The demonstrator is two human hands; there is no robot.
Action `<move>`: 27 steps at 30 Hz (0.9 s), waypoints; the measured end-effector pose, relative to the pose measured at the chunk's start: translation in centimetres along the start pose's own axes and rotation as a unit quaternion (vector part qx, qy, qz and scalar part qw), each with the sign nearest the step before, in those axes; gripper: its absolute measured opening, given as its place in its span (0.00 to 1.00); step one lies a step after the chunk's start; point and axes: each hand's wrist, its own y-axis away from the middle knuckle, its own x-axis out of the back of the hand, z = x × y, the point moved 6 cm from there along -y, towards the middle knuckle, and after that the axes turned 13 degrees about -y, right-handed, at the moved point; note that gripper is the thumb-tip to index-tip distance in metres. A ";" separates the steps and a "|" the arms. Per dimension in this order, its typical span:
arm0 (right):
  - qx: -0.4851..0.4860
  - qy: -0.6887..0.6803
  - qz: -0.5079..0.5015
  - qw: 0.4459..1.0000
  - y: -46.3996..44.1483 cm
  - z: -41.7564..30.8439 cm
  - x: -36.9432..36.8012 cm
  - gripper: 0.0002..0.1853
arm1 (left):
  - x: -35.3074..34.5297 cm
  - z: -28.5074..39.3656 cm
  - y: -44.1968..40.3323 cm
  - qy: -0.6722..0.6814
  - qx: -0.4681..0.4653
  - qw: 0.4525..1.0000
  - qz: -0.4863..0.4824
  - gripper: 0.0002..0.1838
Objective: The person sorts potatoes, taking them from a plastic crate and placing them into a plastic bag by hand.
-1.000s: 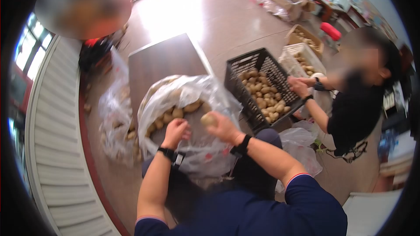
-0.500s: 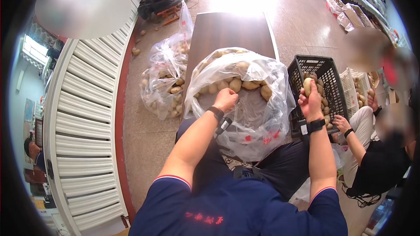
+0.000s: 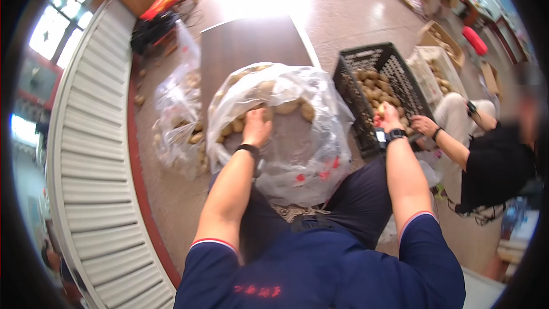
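A clear plastic bag [image 3: 297,160] with its mouth spread wide lies on the dark wooden board, with several potatoes [image 3: 289,107] along its far inner side. My left hand [image 3: 257,129] reaches into the bag at those potatoes, its fingers curled against one. Over the near part of a black crate [image 3: 366,131] is my right hand [image 3: 390,117], closed round a pale potato [image 3: 382,110]. Many potatoes [image 3: 374,87] lie in the crate below it.
Left of the board [image 3: 251,40] stands another plastic bag of potatoes [image 3: 183,123], beside a white radiator [image 3: 103,177]. On the right sits a co-worker [image 3: 492,160], one hand at the crate's edge. Behind are a white crate [image 3: 420,77] and a cardboard box [image 3: 437,37].
The view has swung about. My right hand has gone from above the bag, out over the black crate, and down into it with the potato. My left hand has moved onto the bag's potatoes.
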 end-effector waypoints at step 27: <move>0.173 0.045 -0.025 0.984 9.2 0.7 -7.3 0.12 | -0.7 2.8 0.3 -0.109 -0.052 0.990 -0.068 0.34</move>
